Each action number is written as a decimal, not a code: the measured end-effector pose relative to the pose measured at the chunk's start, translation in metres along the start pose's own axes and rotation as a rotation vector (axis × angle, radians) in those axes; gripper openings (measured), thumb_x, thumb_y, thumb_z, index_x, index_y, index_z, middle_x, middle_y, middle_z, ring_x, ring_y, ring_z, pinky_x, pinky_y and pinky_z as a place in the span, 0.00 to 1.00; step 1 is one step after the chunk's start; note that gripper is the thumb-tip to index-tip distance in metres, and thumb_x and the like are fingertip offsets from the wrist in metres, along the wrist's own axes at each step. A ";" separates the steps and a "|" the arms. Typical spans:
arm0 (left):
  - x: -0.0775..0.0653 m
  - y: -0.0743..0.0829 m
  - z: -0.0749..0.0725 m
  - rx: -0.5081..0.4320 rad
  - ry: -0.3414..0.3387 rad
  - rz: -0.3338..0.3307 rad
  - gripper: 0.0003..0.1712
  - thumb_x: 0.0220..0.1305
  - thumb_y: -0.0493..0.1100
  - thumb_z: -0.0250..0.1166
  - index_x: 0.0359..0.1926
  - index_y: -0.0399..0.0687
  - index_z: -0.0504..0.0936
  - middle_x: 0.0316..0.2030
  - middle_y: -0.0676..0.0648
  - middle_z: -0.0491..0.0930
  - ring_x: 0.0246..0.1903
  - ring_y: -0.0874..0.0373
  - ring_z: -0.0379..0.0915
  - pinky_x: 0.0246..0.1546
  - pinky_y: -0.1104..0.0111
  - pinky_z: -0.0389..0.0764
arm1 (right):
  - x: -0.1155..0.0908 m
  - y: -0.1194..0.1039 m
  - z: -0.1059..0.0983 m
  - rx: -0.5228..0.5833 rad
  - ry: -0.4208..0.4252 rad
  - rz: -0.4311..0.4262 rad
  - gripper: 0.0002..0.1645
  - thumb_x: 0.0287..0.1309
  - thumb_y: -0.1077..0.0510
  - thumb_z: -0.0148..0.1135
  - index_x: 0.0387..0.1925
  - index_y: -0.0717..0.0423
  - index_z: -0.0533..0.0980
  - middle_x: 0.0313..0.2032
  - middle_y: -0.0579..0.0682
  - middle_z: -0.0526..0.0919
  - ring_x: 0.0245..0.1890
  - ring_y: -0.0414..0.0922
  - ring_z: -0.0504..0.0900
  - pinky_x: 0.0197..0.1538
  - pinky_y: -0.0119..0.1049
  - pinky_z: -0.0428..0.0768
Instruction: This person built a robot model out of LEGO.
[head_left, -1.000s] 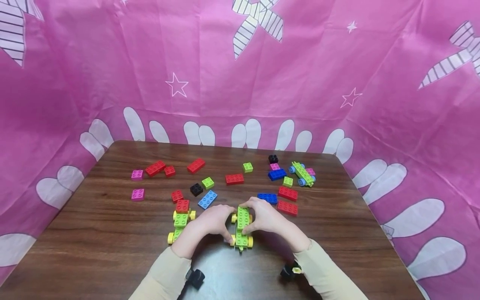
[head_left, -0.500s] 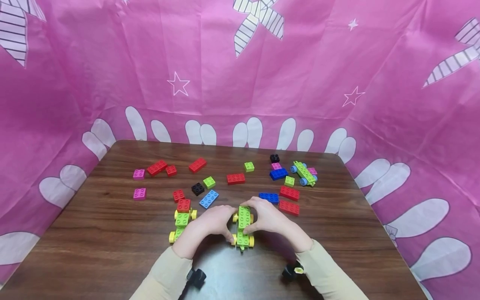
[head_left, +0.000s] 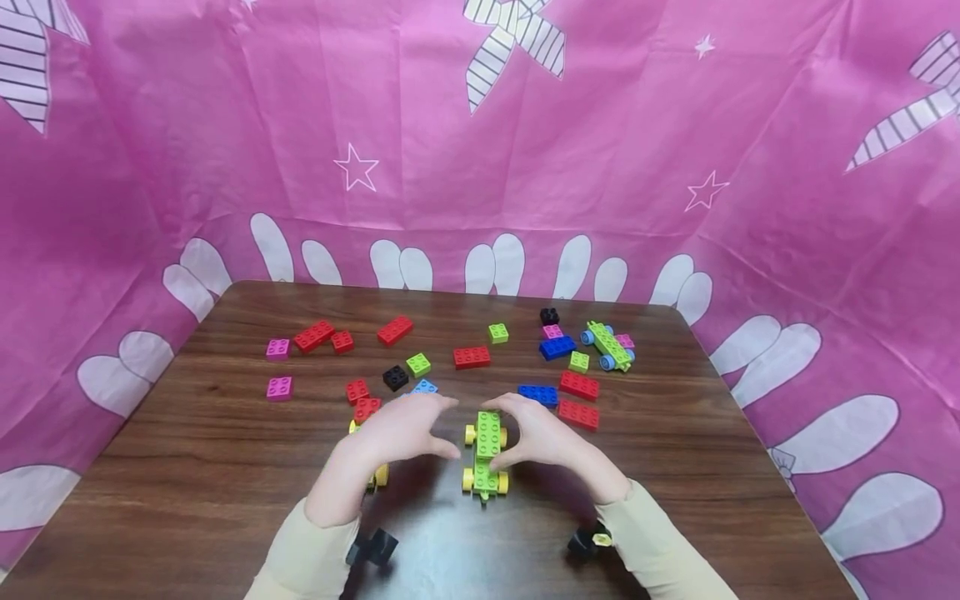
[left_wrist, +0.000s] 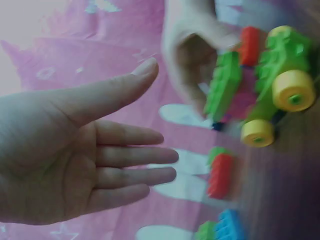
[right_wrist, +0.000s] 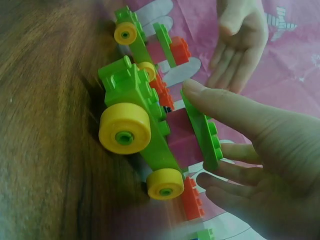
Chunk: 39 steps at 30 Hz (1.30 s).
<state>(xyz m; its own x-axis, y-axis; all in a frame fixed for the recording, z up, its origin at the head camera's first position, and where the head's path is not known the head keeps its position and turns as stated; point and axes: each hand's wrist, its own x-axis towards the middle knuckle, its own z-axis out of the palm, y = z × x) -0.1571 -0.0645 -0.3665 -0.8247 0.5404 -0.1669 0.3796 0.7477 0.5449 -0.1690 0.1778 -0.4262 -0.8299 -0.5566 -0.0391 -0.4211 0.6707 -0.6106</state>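
A toy brick car [head_left: 485,478] stands on the table in front of me, with a green base and yellow wheels. On it sits a pink brick [right_wrist: 183,137], topped by a long green brick [head_left: 488,433]. My right hand [head_left: 538,432] pinches that top brick, thumb on the near end and fingers at the far side. My left hand [head_left: 397,429] is held apart from the car with fingers straight and thumb spread, nothing in it. Behind this hand is a second yellow-wheeled car [right_wrist: 131,37] carrying a red brick [head_left: 367,409], partly hidden in the head view.
Loose bricks lie across the back of the wooden table [head_left: 187,467], among them red [head_left: 472,357], blue [head_left: 557,347], pink [head_left: 279,388] and black [head_left: 396,377] ones. A green car with blue wheels [head_left: 608,347] stands at the back right. A pink curtain [head_left: 525,192] surrounds the table.
My left hand has come off the near car and moved left, now covering most of the second car. My right hand and the near car stay in place.
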 end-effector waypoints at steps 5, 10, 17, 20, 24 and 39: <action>-0.010 -0.013 -0.019 -0.034 0.134 0.022 0.36 0.56 0.54 0.73 0.63 0.46 0.76 0.58 0.46 0.79 0.59 0.50 0.74 0.58 0.52 0.76 | -0.001 0.005 -0.001 0.013 -0.014 0.009 0.48 0.40 0.41 0.79 0.62 0.55 0.72 0.58 0.49 0.78 0.59 0.49 0.75 0.61 0.53 0.75; -0.015 -0.033 -0.035 -0.068 0.276 0.040 0.30 0.60 0.49 0.70 0.61 0.44 0.77 0.57 0.44 0.80 0.58 0.47 0.75 0.58 0.50 0.76 | -0.001 0.008 -0.001 0.031 -0.019 0.008 0.46 0.41 0.43 0.78 0.62 0.54 0.72 0.58 0.50 0.78 0.60 0.50 0.75 0.62 0.53 0.75; -0.018 -0.071 -0.053 -0.095 0.471 0.096 0.24 0.62 0.41 0.68 0.58 0.41 0.78 0.55 0.41 0.80 0.58 0.45 0.74 0.58 0.48 0.75 | -0.003 0.011 0.000 0.059 -0.018 0.017 0.44 0.42 0.44 0.77 0.61 0.53 0.72 0.58 0.49 0.78 0.60 0.49 0.74 0.62 0.53 0.75; -0.018 -0.091 -0.056 -0.081 0.548 0.098 0.23 0.62 0.39 0.68 0.58 0.40 0.78 0.54 0.39 0.80 0.57 0.43 0.75 0.56 0.47 0.76 | -0.003 0.011 0.001 0.063 -0.016 0.018 0.43 0.43 0.44 0.77 0.61 0.53 0.73 0.57 0.49 0.79 0.60 0.49 0.75 0.61 0.53 0.75; -0.018 -0.115 -0.055 -0.067 0.599 0.091 0.22 0.62 0.37 0.67 0.57 0.38 0.77 0.52 0.36 0.81 0.54 0.41 0.76 0.53 0.46 0.77 | -0.003 0.009 0.000 0.069 -0.017 0.027 0.41 0.43 0.44 0.77 0.60 0.53 0.74 0.57 0.49 0.79 0.59 0.49 0.75 0.61 0.52 0.75; -0.011 -0.161 -0.029 -0.061 0.346 -0.033 0.29 0.64 0.40 0.66 0.64 0.34 0.71 0.61 0.32 0.73 0.64 0.34 0.65 0.62 0.40 0.67 | -0.003 0.009 0.000 0.092 -0.018 0.048 0.41 0.44 0.43 0.77 0.60 0.52 0.74 0.57 0.50 0.79 0.60 0.50 0.75 0.61 0.53 0.75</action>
<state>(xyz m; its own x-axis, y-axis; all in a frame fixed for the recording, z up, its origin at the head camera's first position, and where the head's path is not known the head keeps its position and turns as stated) -0.2214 -0.2021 -0.4291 -0.9331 0.3461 0.0977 0.3338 0.7324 0.5934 -0.1704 0.1855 -0.4317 -0.8413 -0.5340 -0.0840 -0.3445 0.6494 -0.6779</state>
